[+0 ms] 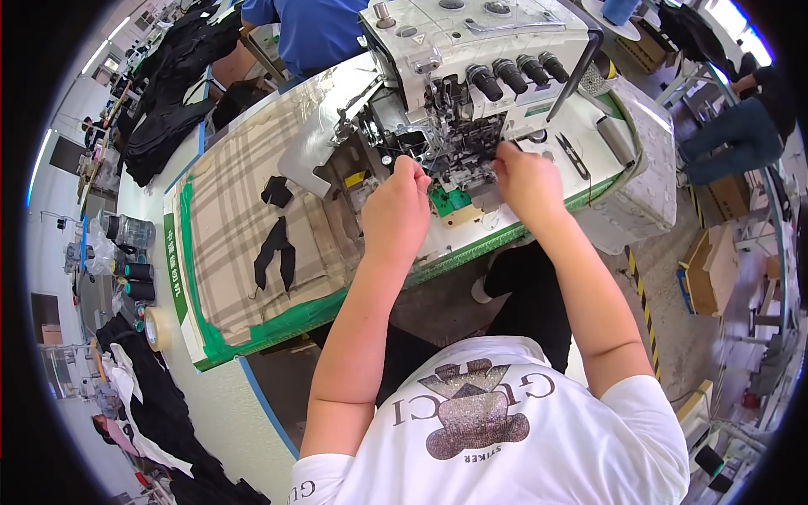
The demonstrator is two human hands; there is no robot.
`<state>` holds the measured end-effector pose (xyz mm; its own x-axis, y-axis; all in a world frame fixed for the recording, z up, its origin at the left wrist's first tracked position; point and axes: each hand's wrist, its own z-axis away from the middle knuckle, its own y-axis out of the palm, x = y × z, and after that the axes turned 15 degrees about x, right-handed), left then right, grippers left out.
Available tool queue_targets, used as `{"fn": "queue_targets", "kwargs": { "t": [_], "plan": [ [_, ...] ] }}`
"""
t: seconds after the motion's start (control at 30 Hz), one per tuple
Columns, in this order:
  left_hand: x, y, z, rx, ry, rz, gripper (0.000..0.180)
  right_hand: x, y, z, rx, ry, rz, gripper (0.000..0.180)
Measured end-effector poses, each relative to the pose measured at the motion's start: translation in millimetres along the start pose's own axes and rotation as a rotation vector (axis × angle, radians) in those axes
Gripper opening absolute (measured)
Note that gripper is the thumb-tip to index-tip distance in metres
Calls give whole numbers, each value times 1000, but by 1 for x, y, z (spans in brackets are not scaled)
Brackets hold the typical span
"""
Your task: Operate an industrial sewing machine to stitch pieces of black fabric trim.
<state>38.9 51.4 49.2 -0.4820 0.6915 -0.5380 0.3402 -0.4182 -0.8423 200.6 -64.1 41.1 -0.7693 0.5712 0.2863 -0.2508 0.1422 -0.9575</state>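
Here at the machine's front, the left hand's (392, 210) thumb and forefinger meet in a narrow pinch, a grip that would suit something fine; whether a thread sits in it can't be made out. Across the gap, the right hand (534, 183) curls in, its fingertips at the dark needle works, so its grip can't be told. The sewing machine (505, 38) stands at top centre, its silver plate (303, 147) angled out at left, presumably giving the fingers room. Tweezers (574, 157) lie on the bench (223, 295) right of the hands, likely for easy reach; dark cloth pieces (275, 252) rest left. Up top, a blue-shirted co-worker (316, 38) is cut off by the frame.
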Motion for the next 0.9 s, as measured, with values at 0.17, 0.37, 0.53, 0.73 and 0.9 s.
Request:
{"fn": "queue_targets", "kwargs": {
  "t": [0.17,0.37,0.53,0.73,0.9],
  "plan": [
    [6,1,2,-14,-10,-23,14,3,-9,14,175,-158,0,12],
    [3,0,0,-4,-10,-41,14,3,1,8,101,-125,44,12],
    [3,0,2,4,-50,-26,12,13,-10,10,70,-65,-27,13],
    [2,-1,4,-9,-15,-33,11,2,-8,16,114,-114,-56,14],
    [-1,-4,3,12,-8,-63,12,6,4,0,-2,39,-69,15]
  ]
}}
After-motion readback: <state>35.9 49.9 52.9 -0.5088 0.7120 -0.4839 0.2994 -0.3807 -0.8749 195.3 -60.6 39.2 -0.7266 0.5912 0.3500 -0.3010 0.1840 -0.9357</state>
